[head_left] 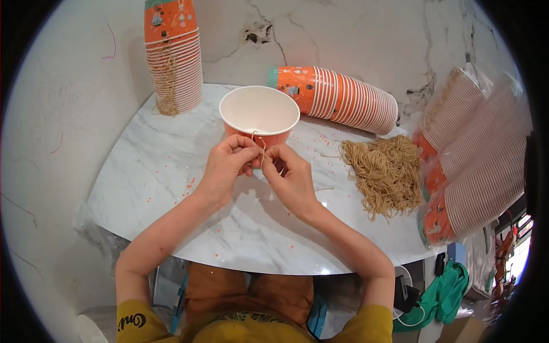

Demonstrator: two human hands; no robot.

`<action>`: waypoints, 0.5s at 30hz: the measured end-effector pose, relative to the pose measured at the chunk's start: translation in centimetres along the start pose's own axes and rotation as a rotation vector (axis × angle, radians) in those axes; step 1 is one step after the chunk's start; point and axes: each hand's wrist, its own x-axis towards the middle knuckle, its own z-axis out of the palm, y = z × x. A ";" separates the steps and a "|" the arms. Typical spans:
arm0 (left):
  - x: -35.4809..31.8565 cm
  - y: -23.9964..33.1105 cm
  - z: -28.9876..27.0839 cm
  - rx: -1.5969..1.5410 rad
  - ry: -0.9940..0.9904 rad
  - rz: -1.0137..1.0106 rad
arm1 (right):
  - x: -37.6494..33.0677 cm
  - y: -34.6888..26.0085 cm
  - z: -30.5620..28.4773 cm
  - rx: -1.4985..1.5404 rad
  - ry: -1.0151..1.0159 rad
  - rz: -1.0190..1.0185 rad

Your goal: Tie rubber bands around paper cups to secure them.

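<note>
A large paper cup (260,110), white inside and orange outside, stands upright on the marble-patterned table (154,200). A thin tan string (263,150) hangs at its near side, just below the rim. My left hand (227,163) pinches the string between thumb and fingers. Close beside it, my right hand (289,176) also has its fingertips closed on the string. Both hands are in front of the cup, and they hide its lower part. Whether the string is knotted cannot be made out.
At the right lies a heap of tan strings (384,174). Behind the cup a stack of orange cups (337,97) lies on its side. Another stack (174,68), with strings hanging down it, stands at the far left. Plastic-wrapped cup stacks (480,171) line the right edge. Small orange paper bits dot the table.
</note>
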 end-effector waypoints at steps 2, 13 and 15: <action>0.0 -0.5 0.3 -0.100 0.016 -0.016 | -0.1 0.5 0.0 -0.094 0.045 -0.086; -0.6 -0.6 -0.1 -0.012 -0.041 0.108 | -0.2 -0.3 0.7 -0.137 0.053 -0.081; -0.6 -0.5 -0.2 -0.015 -0.035 0.128 | -0.3 -0.4 0.6 -0.128 0.043 -0.068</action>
